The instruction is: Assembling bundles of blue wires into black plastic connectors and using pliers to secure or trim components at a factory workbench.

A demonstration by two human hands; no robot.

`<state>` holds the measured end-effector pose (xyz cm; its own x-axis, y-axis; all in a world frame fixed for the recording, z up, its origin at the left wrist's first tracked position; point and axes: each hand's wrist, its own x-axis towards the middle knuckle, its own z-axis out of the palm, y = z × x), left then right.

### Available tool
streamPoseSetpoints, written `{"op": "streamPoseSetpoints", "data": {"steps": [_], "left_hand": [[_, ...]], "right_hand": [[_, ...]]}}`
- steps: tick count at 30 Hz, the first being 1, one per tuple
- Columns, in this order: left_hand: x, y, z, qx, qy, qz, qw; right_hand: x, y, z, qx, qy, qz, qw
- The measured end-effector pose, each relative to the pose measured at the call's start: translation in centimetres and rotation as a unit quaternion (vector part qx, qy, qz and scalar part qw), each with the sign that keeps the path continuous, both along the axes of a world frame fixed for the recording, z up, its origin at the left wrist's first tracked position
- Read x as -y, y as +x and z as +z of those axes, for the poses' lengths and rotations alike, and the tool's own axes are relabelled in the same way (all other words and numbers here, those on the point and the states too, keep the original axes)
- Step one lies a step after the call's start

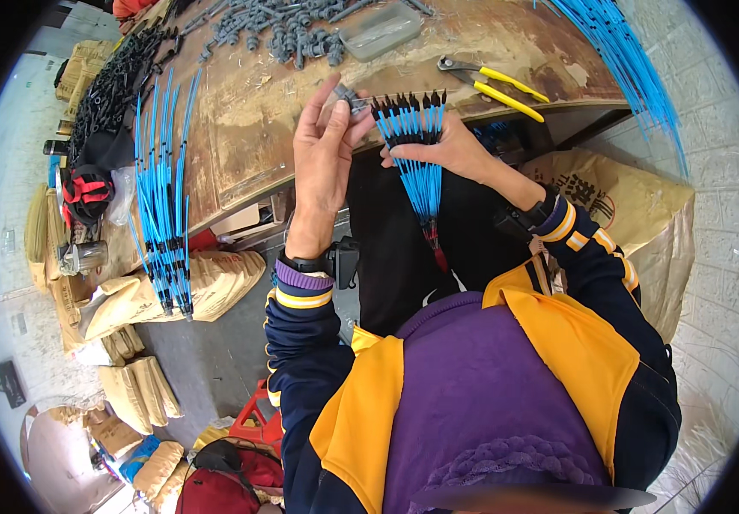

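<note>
My left hand point(325, 141) is raised at the front edge of the table. Its thumb pinches a small grey plastic fitting point(348, 96) against the fingers. To its right, my right hand point(451, 152) is closed round a fanned bundle of thin blue rods point(421, 184) with black tips at the top. The bundle narrows downward to a dark red end over my lap. A thin pale piece runs between the grey fitting and the black tips; what it is I cannot make out.
Grey fittings point(297, 34) lie heaped at the back beside a clear tray point(380, 32). Yellow-handled pliers point(506, 90) rest right of centre. More blue rods lie over the table's left edge point(164, 188) and at the far right. Black parts point(121, 86) are piled left; paper sacks point(635, 214) stand below.
</note>
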<state>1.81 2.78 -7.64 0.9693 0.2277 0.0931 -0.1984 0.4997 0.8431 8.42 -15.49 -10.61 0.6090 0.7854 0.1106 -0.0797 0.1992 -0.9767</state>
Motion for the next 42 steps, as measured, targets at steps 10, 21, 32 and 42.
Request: {"op": "streamPoseSetpoints", "data": {"steps": [10,21,32,42], "left_hand": [[-0.1,-0.1,-0.5,0.000,-0.026,0.011,1.000],[-0.1,0.1,-0.1,-0.007,-0.042,0.001,0.999],[-0.2,0.5,-1.1,0.008,-0.036,-0.015,0.999],[-0.7,0.7,-0.8,-0.016,0.001,0.020,1.000]], "right_hand": [[-0.1,-0.1,-0.3,-0.034,0.003,0.005,0.999],[-0.3,-0.2,-0.3,-0.023,0.006,0.003,1.000],[-0.4,0.1,-0.2,-0.014,-0.009,0.002,1.000],[-1.1,-0.1,-0.7,-0.007,0.000,-0.023,1.000]]}}
